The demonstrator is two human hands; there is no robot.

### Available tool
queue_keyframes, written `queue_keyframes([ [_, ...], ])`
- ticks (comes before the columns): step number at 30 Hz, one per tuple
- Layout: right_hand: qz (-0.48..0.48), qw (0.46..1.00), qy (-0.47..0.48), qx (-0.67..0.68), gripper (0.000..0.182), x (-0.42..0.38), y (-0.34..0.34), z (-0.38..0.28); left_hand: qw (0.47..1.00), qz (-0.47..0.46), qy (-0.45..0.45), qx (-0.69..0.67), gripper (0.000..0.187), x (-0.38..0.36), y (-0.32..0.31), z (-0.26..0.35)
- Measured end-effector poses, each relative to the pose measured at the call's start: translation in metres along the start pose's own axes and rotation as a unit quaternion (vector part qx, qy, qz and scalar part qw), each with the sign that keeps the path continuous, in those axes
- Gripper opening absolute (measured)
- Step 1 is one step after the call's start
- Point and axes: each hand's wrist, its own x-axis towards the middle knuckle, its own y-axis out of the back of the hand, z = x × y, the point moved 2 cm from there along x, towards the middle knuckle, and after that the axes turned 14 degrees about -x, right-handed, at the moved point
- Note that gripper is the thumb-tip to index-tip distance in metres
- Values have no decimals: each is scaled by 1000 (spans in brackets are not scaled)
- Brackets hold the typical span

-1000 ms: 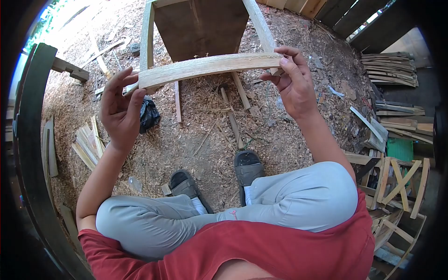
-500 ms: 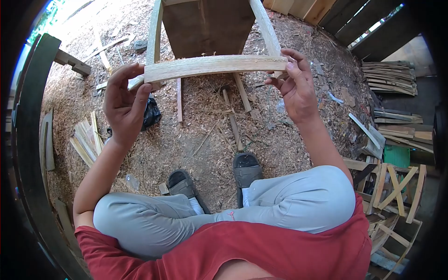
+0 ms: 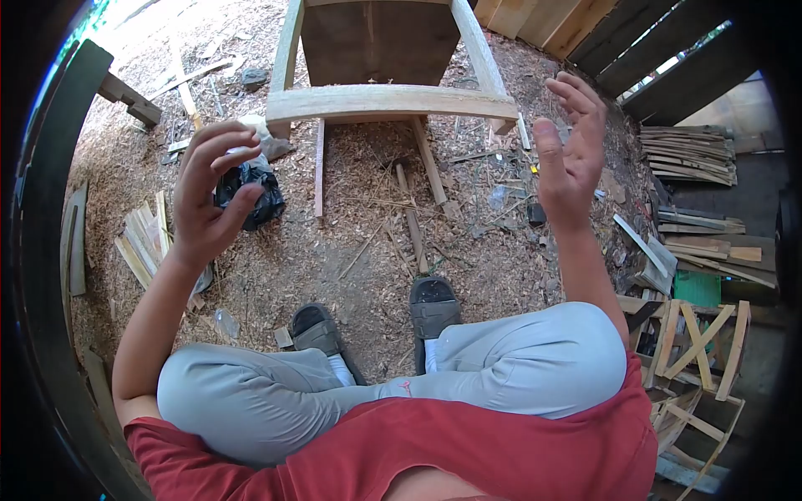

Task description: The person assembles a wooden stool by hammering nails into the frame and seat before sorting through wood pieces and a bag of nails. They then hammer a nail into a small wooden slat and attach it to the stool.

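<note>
A pale wooden crosspiece [image 3: 393,102] lies across the near ends of two side rails of a wooden frame [image 3: 478,52]. Just left of its left end is my left hand [image 3: 213,188], fingers curved and apart, holding nothing. My right hand [image 3: 575,159] is raised to the right of the other end, also empty, with thumb and fingers spread. Neither hand touches the wood. Under the frame, a dark brown panel [image 3: 380,42] shows between the rails.
A hammer [image 3: 411,217] lies on the chip-covered ground below the frame. A black plastic bag [image 3: 255,196] is beside my left hand. Stacked wood strips [image 3: 689,154] stand at the right, near slatted frames [image 3: 702,342]. A dark post [image 3: 50,167] rises at the left.
Both hands have let go of the crosspiece's ends and moved outward, the left one slightly down. The crosspiece stays on the frame. The whole view has shifted a little.
</note>
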Motion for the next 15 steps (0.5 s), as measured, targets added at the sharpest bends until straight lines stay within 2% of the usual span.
queue_keyframes([
  [1, -11, 1000, 27, -12, 37, 6, 3, -7, 1000, 4, -1, 2, 45, -8, 12, 4],
  [3, -21, 998, 57, -20, 36, 19, 6, -23, 990, -56, 16, 127, 42, -26, 33, 12],
  [5, -31, 989, 139, -40, 29, 32, 4, -43, 989, -23, 11, 146, 35, -47, 46, 18],
  [6, -32, 988, 146, -36, 29, 38, 3, -54, 989, 14, 22, 146, 33, -61, 55, 16],
  [9, -98, 975, 199, 11, 25, 55, -10, -91, 987, 97, 41, 125, 27, -98, 73, 18],
  [11, -164, 944, 285, 27, 23, 60, -27, -119, 976, 179, 58, 111, 26, -119, 84, 23],
  [13, -194, 932, 304, 48, 23, 52, -47, -142, 971, 195, 67, 122, 26, -136, 91, 27],
  [15, -290, 896, 317, 113, 22, 37, -71, -164, 965, 208, 77, 138, 29, -152, 96, 32],
])
